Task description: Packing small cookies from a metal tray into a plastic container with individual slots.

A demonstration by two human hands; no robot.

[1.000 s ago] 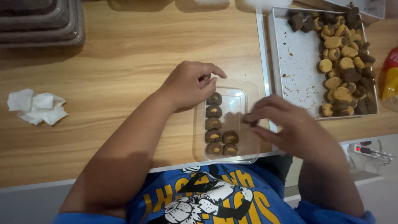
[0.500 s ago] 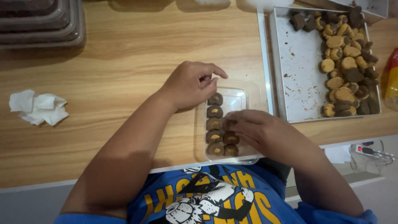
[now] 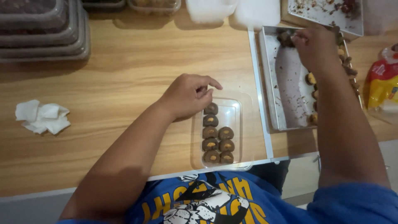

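The cookies (image 3: 218, 143) sit in two short rows in a clear box (image 3: 236, 124) at lower centre. They're small, round, dark brown with a tan middle. They look light and crumbly, so I'd pinch them gently by the sides. Left hand (image 3: 188, 95) rests loosely curled on the box's upper left corner. Right hand (image 3: 317, 45) reaches into the tray (image 3: 271, 99) at upper right, fingers on a dark piece; can't tell if it's gripped.

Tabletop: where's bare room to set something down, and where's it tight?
Bare wood lies between the crumpled tissue and the left hand, and above that hand up to the stacked lidded containers. Crowded: the clear cookie box beside the metal tray, where the right hand reaches, and the yellow-red packet at the right edge.
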